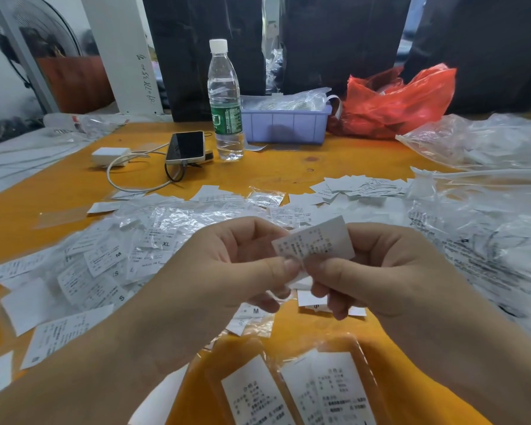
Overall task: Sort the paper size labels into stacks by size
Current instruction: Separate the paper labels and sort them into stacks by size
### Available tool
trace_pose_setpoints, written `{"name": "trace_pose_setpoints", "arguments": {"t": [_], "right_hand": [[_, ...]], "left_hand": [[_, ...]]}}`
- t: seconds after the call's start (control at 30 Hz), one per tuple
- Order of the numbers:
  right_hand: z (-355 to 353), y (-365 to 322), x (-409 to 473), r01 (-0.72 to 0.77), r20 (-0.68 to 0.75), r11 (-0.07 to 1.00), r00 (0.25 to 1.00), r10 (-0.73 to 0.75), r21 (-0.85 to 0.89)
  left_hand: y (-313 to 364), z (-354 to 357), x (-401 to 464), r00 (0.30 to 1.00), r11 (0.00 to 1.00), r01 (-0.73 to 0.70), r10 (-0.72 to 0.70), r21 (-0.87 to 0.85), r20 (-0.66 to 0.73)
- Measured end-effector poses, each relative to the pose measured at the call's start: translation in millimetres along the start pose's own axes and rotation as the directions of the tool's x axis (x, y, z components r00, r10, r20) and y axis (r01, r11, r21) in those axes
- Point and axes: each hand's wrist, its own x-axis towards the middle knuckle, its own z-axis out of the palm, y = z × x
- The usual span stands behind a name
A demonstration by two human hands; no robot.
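Hands: I see both raised over the middle of the orange table (273, 173), meeting at one paper label (314, 240).
Left hand (227, 265): fingers curled, thumb tip pressed to the label's lower left edge, pinching it.
Right hand (390, 271): fingers curled under, thumb pinching the label's lower edge just beside the left thumb.
Held label: white slip with small print, tilted, its upper right corner highest; I cannot read a size letter on it.
Loose label pile (111, 265): spread to the left of the hands and mixed with clear plastic sleeves; I can read M, XL and S on several slips.
Labels under hands: a few slips (255, 311) lie on the table below the fingers, one marked M.
Far group (359, 185): more white slips lie overlapped toward the right, beyond the hands.
Near edge: two labels in clear sleeves (298, 391) lie side by side close to me.
Water bottle (226, 99): upright, white cap, green wrapper, behind the pile.
Phone (186, 147): dark screen up, left of the bottle, with a white charger (109, 156) and cable beside it.
Purple bin (285, 122): just right of the bottle, holding bagged items.
Red bag (396, 102): crumpled, right of the bin.
Clear bags (478, 142): heaped along the table's right side.
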Motion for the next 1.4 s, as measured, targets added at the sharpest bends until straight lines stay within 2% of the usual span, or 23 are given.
{"name": "trace_pose_setpoints", "arguments": {"t": [0.17,0.5,0.63,0.9,1.17,1.27,1.4], "right_hand": [[-0.3,-0.2,0.5,-0.006,0.013,1.000,1.000,0.006,0.017],[5.0,0.3,-4.8,0.077,-0.115,0.996,0.990,-0.082,-0.054],[4.3,0.7,-4.1,0.065,-0.119,0.998,0.991,-0.066,-0.017],[-0.1,-2.6,-3.7,0.087,-0.231,0.995,0.970,-0.073,0.050],[7.2,-0.6,-5.1,0.096,-0.193,0.995,0.977,-0.091,0.021],[5.5,1.1,-4.3,0.068,-0.133,0.997,0.989,-0.071,-0.020],[3.6,2.1,-2.4,0.067,-0.127,0.997,0.989,-0.072,-0.041]], "left_hand": [[-0.1,-1.2,-0.4,1.000,1.000,-0.010,0.010,0.017,-0.005],[-0.5,-1.1,0.7,0.998,0.999,-0.027,0.025,-0.038,-0.051],[-0.5,-1.0,-0.9,0.997,0.998,-0.042,0.039,-0.051,-0.074],[1.6,0.2,-1.0,0.989,0.994,-0.090,0.081,-0.069,-0.122],[0.6,2.7,-1.5,0.989,0.986,-0.117,0.104,-0.120,-0.107],[-1.1,1.8,-1.2,0.991,0.990,-0.103,0.093,-0.098,-0.098],[-1.9,1.1,-1.4,0.994,0.994,-0.080,0.073,-0.081,-0.078]]}}
